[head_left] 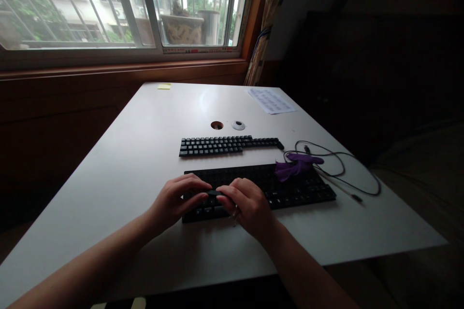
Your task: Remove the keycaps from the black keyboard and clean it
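Note:
Over the left part of a black keyboard [300,195], my left hand [181,195] and my right hand [248,203] meet. Between their fingertips is a small, dark, elongated keycap [213,193], pinched at one end by each hand. A ring with a dangling bit shows on the right hand. Under the hands, part of the keyboard is hidden. Just behind it, several black keycaps [213,146] stand in close rows on the white table. A crumpled purple cloth [295,166] lies on the keyboard's right back part.
A black cable [342,154] loops on the white table [108,193] at the right. Farther back are a round hole [217,125], its loose cover [238,125], a printed sheet [271,100] and a yellow note [164,86]. A barred window [159,9] is beyond the table.

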`<state>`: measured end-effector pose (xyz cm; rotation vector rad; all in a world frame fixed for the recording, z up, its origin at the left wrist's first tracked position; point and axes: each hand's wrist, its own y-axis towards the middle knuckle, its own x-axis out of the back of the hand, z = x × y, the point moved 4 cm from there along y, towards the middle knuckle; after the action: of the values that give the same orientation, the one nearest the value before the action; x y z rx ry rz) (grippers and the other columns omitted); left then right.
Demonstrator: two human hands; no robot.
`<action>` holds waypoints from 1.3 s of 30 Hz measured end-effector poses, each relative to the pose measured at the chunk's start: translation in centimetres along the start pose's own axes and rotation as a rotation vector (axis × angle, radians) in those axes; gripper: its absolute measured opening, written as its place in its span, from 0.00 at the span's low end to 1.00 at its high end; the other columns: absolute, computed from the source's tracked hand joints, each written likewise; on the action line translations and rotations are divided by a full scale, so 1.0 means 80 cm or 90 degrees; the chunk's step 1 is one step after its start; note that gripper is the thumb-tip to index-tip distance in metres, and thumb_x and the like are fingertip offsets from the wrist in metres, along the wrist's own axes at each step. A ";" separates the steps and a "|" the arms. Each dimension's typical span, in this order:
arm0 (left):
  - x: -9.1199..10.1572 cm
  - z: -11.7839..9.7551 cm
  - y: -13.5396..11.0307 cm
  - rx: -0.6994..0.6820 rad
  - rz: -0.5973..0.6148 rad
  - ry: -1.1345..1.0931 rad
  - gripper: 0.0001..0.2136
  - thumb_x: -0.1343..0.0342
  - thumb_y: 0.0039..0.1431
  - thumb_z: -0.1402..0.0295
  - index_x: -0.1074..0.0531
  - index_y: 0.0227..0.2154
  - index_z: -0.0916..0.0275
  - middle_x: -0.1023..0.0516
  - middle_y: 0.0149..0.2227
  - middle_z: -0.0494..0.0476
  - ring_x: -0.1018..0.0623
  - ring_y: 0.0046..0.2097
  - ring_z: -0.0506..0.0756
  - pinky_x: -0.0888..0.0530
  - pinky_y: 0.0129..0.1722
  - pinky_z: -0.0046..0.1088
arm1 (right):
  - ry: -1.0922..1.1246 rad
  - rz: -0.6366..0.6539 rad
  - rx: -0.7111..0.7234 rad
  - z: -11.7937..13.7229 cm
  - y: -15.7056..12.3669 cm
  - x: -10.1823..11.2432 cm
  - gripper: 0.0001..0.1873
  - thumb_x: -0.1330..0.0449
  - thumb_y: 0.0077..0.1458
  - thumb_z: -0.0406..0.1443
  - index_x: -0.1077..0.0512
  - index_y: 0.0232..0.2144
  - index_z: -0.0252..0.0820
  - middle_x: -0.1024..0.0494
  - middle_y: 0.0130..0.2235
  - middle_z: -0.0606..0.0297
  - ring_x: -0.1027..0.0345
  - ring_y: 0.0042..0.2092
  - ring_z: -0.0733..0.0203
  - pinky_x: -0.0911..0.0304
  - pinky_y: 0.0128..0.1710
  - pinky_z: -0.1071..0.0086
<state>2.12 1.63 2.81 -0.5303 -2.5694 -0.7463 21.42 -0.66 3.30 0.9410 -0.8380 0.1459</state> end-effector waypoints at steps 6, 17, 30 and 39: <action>-0.006 0.003 -0.005 -0.062 0.017 -0.013 0.09 0.44 0.64 0.72 0.22 0.44 0.61 0.23 0.37 0.59 0.22 0.36 0.52 0.25 0.36 0.27 | -0.006 0.007 0.000 0.000 -0.001 -0.001 0.09 0.45 0.65 0.37 0.26 0.39 0.40 0.26 0.31 0.63 0.34 0.33 0.62 0.38 0.35 0.67; -0.004 0.004 -0.006 -0.057 0.042 -0.068 0.03 0.43 0.63 0.75 0.27 0.38 0.63 0.24 0.36 0.57 0.24 0.37 0.52 0.26 0.38 0.28 | 0.018 0.020 0.005 0.000 -0.001 -0.002 0.09 0.45 0.65 0.37 0.25 0.39 0.40 0.26 0.31 0.62 0.34 0.34 0.62 0.38 0.35 0.67; -0.006 0.012 -0.009 0.003 0.034 -0.120 0.02 0.42 0.63 0.72 0.29 0.38 0.62 0.25 0.36 0.56 0.24 0.36 0.51 0.27 0.36 0.26 | 0.023 0.018 0.006 0.001 0.000 -0.001 0.10 0.45 0.65 0.38 0.25 0.39 0.39 0.26 0.31 0.62 0.34 0.33 0.62 0.38 0.35 0.67; -0.004 0.012 -0.005 0.120 0.055 -0.246 0.05 0.43 0.64 0.68 0.26 0.40 0.64 0.25 0.37 0.57 0.25 0.39 0.53 0.27 0.38 0.28 | 0.025 0.005 0.019 -0.001 -0.004 -0.003 0.08 0.41 0.63 0.36 0.26 0.42 0.38 0.25 0.32 0.62 0.35 0.34 0.62 0.38 0.35 0.67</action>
<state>1.94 1.80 1.77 -0.7815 -2.9058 -0.3961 21.45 -0.77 2.92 0.9599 -0.8046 0.1830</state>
